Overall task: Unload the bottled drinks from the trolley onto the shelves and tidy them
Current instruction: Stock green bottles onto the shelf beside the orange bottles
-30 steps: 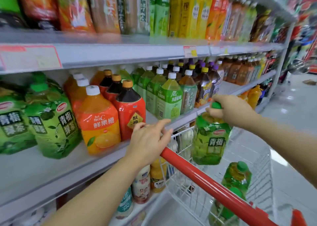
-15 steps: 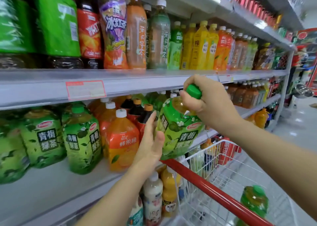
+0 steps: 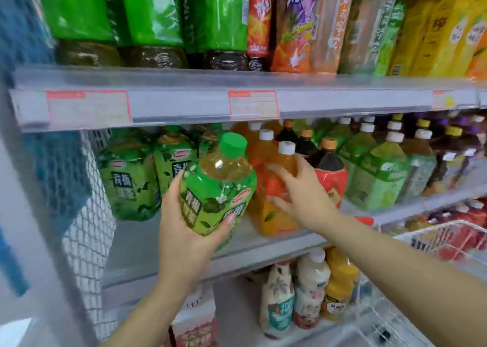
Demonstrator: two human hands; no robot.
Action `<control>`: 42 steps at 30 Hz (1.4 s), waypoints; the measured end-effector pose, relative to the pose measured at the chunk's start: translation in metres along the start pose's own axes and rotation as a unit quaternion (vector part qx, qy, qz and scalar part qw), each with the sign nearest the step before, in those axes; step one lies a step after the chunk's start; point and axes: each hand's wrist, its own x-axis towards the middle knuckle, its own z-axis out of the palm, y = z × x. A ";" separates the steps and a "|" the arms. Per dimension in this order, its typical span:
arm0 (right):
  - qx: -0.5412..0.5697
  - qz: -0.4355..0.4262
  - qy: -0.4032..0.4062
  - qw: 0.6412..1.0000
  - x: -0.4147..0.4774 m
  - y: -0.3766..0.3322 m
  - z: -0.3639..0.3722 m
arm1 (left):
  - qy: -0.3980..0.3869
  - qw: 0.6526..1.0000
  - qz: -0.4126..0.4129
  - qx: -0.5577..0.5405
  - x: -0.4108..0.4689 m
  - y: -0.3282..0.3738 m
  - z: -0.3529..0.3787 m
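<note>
Green-labelled plastic fills the left hand (image 3: pixel 184 230): its fingers (image 3: pixel 228 221) curl under and around the lower body of a green tea bottle (image 3: pixel 218 188), thumb along the left side, so the bottle is firmly held, tilted slightly and carried just above the front edge of the middle shelf (image 3: pixel 263 252). The bottle's green cap (image 3: pixel 233 142) points up toward the price rail of the shelf above. The right hand (image 3: pixel 297 201) is spread open, with its fingers (image 3: pixel 279 171) laid flat against the front of an orange juice bottle (image 3: pixel 274 188) that stands near the shelf's front edge, touching but not gripping it. Just right of that bottle stands a dark bottle with a red label (image 3: pixel 329 175), and further right are pale green bottles (image 3: pixel 379 173). Toward the left end of the same shelf, behind the held bottle, matching green tea bottles (image 3: pixel 129 180) stand in a row beside a white mesh side panel (image 3: pixel 87 215). The front left part of the shelf is bare. At the lower right corner a white wire trolley (image 3: pixel 432 236) shows beside the right forearm. The shelf below carries milky and yellow bottles (image 3: pixel 311 294).
</note>
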 end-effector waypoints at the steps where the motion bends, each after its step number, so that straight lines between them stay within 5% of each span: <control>1: -0.013 0.006 0.009 1.000 0.000 -0.001 0.004 | 0.016 1.000 -0.002 0.011 0.004 -0.005 -0.005; 12: -0.040 0.024 0.017 0.999 -0.004 -0.007 0.005 | 0.107 0.979 -0.169 0.031 0.032 -0.054 -0.007; 23: -0.035 0.002 -0.034 0.999 -0.008 -0.007 -0.009 | -0.060 0.953 -0.259 0.143 0.046 -0.048 -0.022; 27: -0.019 -0.013 -0.084 0.996 -0.026 0.005 -0.050 | 0.013 0.981 -0.036 0.189 0.019 -0.018 -0.013; 31: -0.048 0.015 -0.104 0.993 -0.052 0.038 -0.098 | -0.109 0.974 0.141 0.141 -0.002 0.019 0.037; 38: -0.108 0.180 -0.164 0.964 -0.150 0.128 -0.144 | -0.325 0.921 0.204 0.063 -0.042 0.068 0.149; 42: -0.121 0.257 -0.208 0.936 -0.213 0.169 -0.147 | -0.380 0.903 0.196 0.039 -0.066 0.079 0.186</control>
